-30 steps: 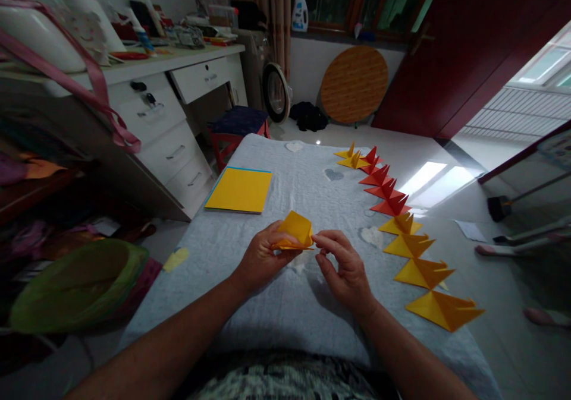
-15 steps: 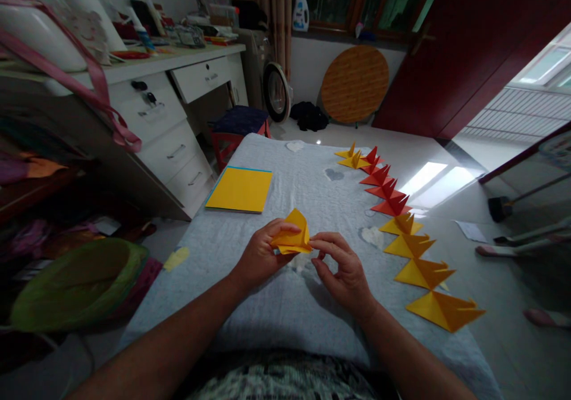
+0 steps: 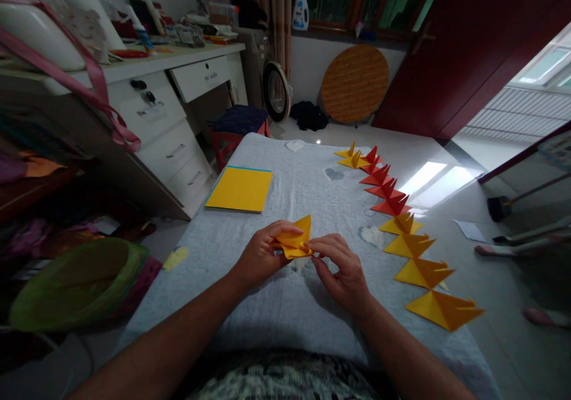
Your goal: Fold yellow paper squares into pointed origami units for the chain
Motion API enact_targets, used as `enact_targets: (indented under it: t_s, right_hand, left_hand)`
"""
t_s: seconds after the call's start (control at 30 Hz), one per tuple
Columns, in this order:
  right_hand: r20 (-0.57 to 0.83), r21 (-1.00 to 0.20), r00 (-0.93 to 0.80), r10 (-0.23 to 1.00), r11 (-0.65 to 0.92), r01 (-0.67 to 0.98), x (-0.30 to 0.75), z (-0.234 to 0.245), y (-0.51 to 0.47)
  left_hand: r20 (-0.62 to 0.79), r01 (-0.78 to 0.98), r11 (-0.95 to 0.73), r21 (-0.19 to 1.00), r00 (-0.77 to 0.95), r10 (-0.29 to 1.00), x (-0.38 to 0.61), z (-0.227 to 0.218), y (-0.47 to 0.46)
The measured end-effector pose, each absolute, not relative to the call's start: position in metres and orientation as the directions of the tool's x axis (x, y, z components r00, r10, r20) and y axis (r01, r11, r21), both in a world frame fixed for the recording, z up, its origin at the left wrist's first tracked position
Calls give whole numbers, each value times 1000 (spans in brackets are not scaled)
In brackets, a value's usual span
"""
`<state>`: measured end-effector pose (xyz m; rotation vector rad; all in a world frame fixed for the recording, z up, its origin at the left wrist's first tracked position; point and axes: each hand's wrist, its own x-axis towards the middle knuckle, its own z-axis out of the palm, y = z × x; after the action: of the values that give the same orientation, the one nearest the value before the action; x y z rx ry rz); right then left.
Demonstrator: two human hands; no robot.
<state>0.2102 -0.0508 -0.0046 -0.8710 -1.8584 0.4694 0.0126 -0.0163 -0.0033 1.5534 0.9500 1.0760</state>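
Both hands meet over the middle of a grey cloth-covered table (image 3: 267, 305). My left hand (image 3: 261, 254) is closed round a partly folded piece of yellow paper (image 3: 297, 241), thumb on top. My right hand (image 3: 341, 266) pinches the same paper at its right corner with thumb and forefinger. The paper's upper flap points up and to the right. A flat stack of yellow paper sheets (image 3: 239, 189) lies on the table beyond my left hand.
A curved row of several folded yellow and red paper shapes (image 3: 404, 233) runs along the table's right edge. A white desk with drawers (image 3: 178, 115) stands at the left, a green-lined bin (image 3: 75, 281) below it. A red stool (image 3: 236, 129) stands past the table's far end.
The yellow paper has been pressed flatter and lower between the hands. My right hand has closed in and now pinches its right corner.
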Motion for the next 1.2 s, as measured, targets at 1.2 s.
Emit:
enact_targets:
  t_s: [1.2]
  right_hand:
    - [690,-576,-96,718,624,528,207,-14,-54]
  left_hand:
    - [377,42,-416,908,346,859,16,0,-20]
